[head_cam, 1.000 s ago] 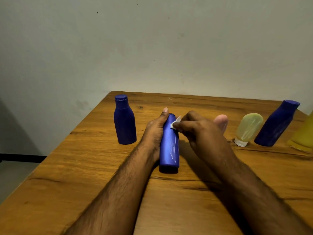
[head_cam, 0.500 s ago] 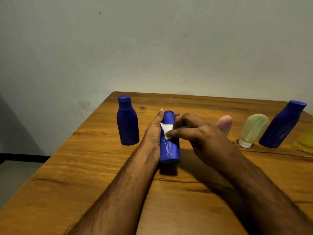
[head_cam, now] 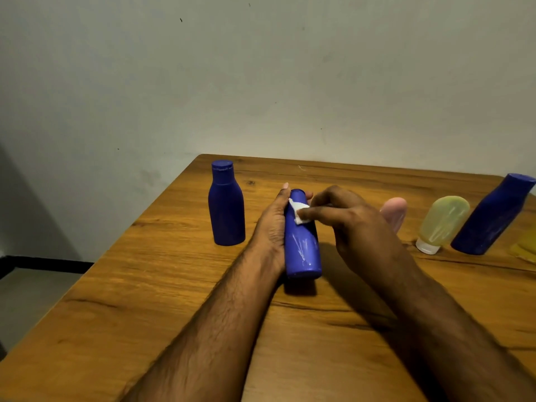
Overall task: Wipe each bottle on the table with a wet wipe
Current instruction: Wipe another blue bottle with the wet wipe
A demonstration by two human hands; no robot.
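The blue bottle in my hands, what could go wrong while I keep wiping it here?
1. The wipe is a small scrap under the right hand's fingertips; it might slip out or miss parts of the held bottle.
2. The left hand grips only one side, so the wet bottle could slide.
3. The pink bottle stands just behind the right hand; a wide stroke might knock it over.

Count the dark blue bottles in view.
3: one standing left, one gripped by the left hand mid-table, one far right. Others may sit beyond the frame.
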